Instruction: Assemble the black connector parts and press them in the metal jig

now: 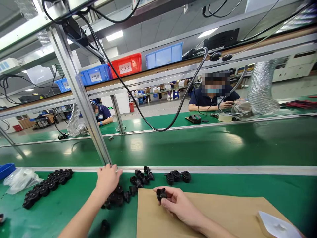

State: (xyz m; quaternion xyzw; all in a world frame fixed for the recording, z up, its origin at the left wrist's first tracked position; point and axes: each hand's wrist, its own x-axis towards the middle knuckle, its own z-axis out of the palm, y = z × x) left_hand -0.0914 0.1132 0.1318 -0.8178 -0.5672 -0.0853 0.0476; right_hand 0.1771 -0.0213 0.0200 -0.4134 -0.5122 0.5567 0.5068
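My right hand (177, 205) is closed on a small black cup-shaped plastic part (161, 194), held above the brown board, its round opening facing left. My left hand (108, 180) is over the back edge of the green table, beside the foot of a metal post. Its thumb stands apart from the fingers, whose tips are hidden, and no held thing shows. Close to its right and below it lies a loose pile of similar black parts (142, 178). Several flat round black parts (176, 176) sit behind the board.
A brown board (148, 215) covers the front middle, with a white block (277, 226) on its right. Rows of black parts (48, 185), a plastic bag (21, 179) and a blue bin (7, 170) are at left. A metal post (81, 99) rises behind. Co-workers sit across the bench.
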